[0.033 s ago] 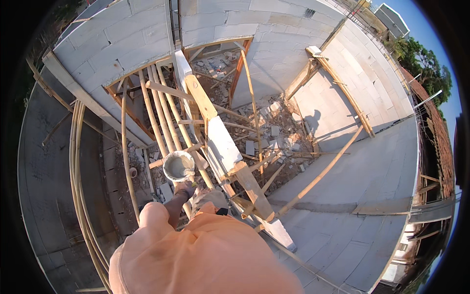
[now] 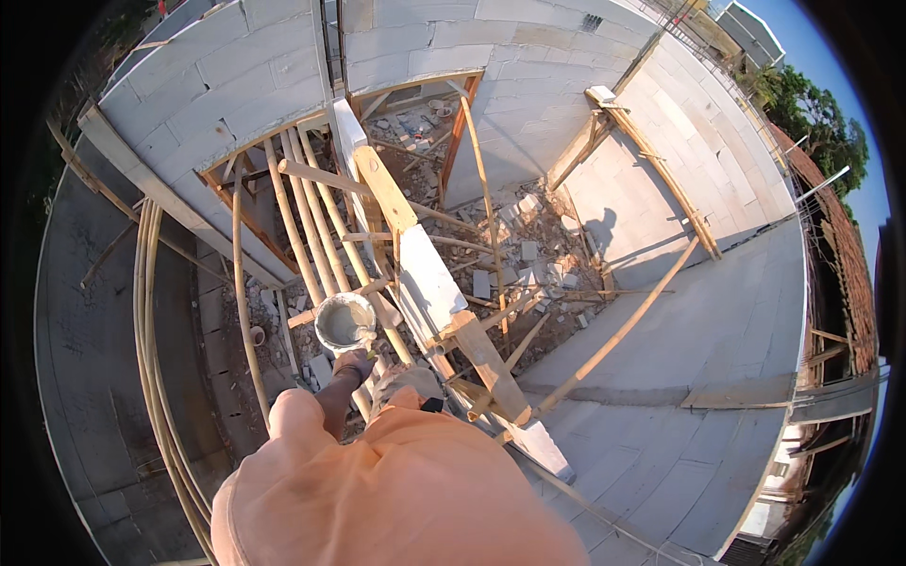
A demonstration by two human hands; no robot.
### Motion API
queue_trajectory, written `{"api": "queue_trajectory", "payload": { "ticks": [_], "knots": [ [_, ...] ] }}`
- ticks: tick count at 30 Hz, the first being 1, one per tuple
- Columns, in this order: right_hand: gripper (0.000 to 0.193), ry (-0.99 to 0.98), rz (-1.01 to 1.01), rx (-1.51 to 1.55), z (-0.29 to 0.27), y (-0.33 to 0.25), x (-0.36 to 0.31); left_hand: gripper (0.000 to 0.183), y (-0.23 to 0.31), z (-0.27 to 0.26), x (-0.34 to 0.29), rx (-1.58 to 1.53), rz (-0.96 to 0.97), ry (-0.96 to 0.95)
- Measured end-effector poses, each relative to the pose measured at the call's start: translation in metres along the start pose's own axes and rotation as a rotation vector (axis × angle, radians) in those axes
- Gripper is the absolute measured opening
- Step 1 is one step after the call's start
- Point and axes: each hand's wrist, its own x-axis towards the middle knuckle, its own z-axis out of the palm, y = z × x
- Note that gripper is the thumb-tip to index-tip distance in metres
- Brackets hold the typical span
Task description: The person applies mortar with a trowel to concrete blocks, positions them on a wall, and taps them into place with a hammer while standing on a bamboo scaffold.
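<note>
While you stand high above the rubble, your left hand (image 2: 351, 366) is closed on the small round bucket (image 2: 344, 322), held out over the bamboo poles (image 2: 307, 222), its grey contents level. Your right hand isn't visible, so I can't tell its grip. Just right of the bucket runs the wooden plank (image 2: 429, 283); poles crowd either side, leaving little free room except straight up.

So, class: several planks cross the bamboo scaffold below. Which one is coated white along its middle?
The long plank running diagonally from the block wall toward the person, right beside the bucket held by the left hand. The thinner poles around it are bare bamboo.
</note>
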Motion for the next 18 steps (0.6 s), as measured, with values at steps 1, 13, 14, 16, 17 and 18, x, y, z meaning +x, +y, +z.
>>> {"api": "queue_trajectory", "payload": {
  "ticks": [1, 13, 14, 16, 17, 18],
  "knots": [
    [0.027, -0.007, -0.026, 0.010, 0.011, -0.007, -0.002, 0.048, -0.001, -0.007, 0.004, -0.009, -0.045, -0.029],
    [0.031, -0.088, -0.057, 0.070, 0.132, -0.056, -0.009, 0.056, 0.009, -0.081, 0.069, 0.025, 0.014, -0.170],
    [0.031, -0.064, -0.035, 0.081, 0.131, -0.055, -0.010, 0.058, 0.025, -0.080, 0.072, 0.030, 0.048, -0.204],
    [0.032, -0.050, -0.003, 0.096, 0.139, -0.057, -0.012, 0.058, 0.041, -0.085, 0.077, 0.022, 0.089, -0.226],
    [0.032, -0.053, 0.006, 0.103, 0.143, -0.055, -0.012, 0.058, 0.047, -0.088, 0.085, 0.019, 0.079, -0.217],
    [0.032, -0.053, 0.012, 0.116, 0.147, -0.053, -0.015, 0.058, 0.050, -0.088, 0.098, 0.001, 0.108, -0.222]
  ]
}}
